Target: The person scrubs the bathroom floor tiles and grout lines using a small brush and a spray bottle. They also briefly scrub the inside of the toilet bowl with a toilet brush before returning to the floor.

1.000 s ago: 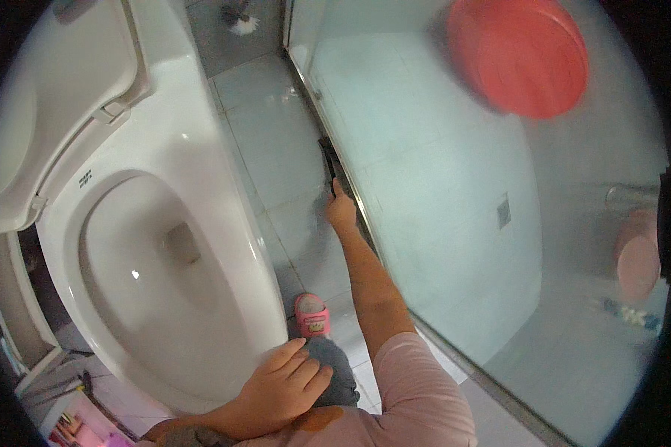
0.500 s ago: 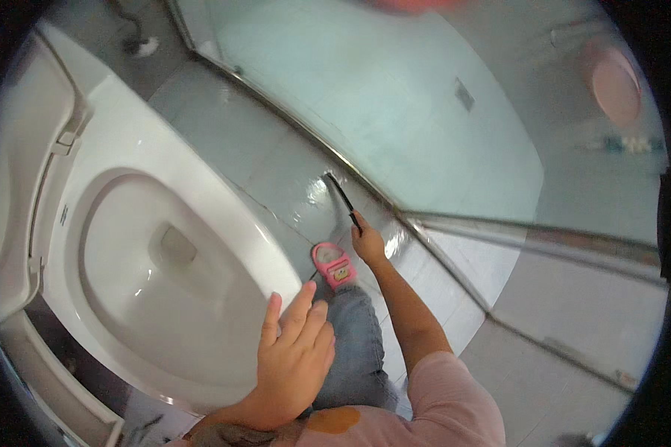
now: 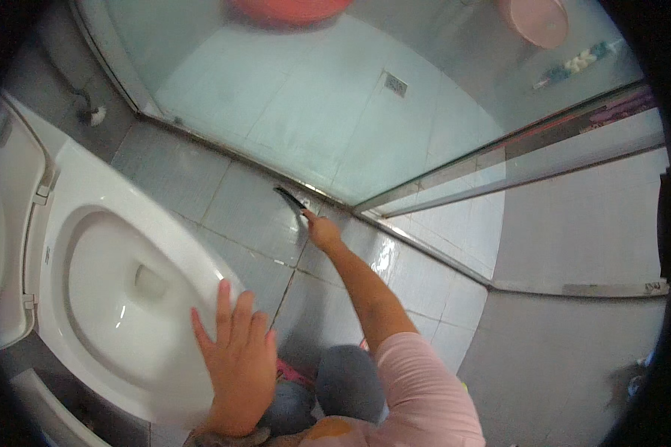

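Note:
My right hand (image 3: 323, 232) is closed round one end of a slim black brush-like tool (image 3: 291, 198). Its far end reaches toward the wet grey floor tiles (image 3: 238, 212) beside the metal door track. Whether it touches the tiles is hard to tell. Fingers spread, my left hand (image 3: 238, 365) holds nothing and is at the near rim of the white toilet bowl (image 3: 145, 182); I cannot tell whether it rests on it. The toilet's seat and lid stand raised at the left.
A glass shower partition (image 3: 276, 97) rises from the metal track (image 3: 235, 156). Behind the glass are a red basin (image 3: 291, 9), a pink basin (image 3: 538, 21) and a floor drain (image 3: 396, 84). A white-tipped toilet brush or pipe end (image 3: 95, 115) is by the far left wall.
My view has shifted, bringing more shower floor and right wall into sight. My knees now show bent below, and the pink shoe is mostly hidden. Both hands keep their hold and pose.

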Available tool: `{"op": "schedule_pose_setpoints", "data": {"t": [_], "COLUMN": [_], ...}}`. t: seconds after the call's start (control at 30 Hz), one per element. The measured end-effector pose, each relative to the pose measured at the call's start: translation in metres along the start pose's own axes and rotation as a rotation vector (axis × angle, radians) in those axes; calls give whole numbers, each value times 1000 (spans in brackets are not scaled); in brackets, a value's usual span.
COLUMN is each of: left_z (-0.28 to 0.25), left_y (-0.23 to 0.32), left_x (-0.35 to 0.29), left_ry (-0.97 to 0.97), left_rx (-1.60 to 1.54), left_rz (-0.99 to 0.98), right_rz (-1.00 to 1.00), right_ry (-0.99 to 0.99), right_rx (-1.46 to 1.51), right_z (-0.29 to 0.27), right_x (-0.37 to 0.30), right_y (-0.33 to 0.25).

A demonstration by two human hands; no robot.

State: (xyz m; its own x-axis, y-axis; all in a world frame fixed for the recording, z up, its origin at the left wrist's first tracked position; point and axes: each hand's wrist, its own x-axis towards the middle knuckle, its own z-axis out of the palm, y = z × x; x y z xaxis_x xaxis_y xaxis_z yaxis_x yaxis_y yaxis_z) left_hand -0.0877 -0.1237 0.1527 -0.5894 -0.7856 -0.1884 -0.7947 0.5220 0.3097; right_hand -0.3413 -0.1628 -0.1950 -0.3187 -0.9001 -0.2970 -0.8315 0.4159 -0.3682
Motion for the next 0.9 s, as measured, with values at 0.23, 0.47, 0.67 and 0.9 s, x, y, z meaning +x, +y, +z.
{"op": "schedule_pose_setpoints", "data": {"t": [0.23,0.47,0.67,0.9], "left_z": [12,61,80,102], "left_y": [29,82,96,123], "left_x": [-10,-7,-27,-47], "left_ry": [57,-437,-596,-417], "left_rx": [-147,-581,-173,-294], "left_rz": [232,277,330,542], "right_rz": [97,101,-118,-64], "right_ry": [63,40,124,296], "right_rx": [10,66,12,-98], "right_z": [-2,-10,-24,-67], "right_x": [-65,-82,-70,-78], "right_y": [118,143,104,110]}}
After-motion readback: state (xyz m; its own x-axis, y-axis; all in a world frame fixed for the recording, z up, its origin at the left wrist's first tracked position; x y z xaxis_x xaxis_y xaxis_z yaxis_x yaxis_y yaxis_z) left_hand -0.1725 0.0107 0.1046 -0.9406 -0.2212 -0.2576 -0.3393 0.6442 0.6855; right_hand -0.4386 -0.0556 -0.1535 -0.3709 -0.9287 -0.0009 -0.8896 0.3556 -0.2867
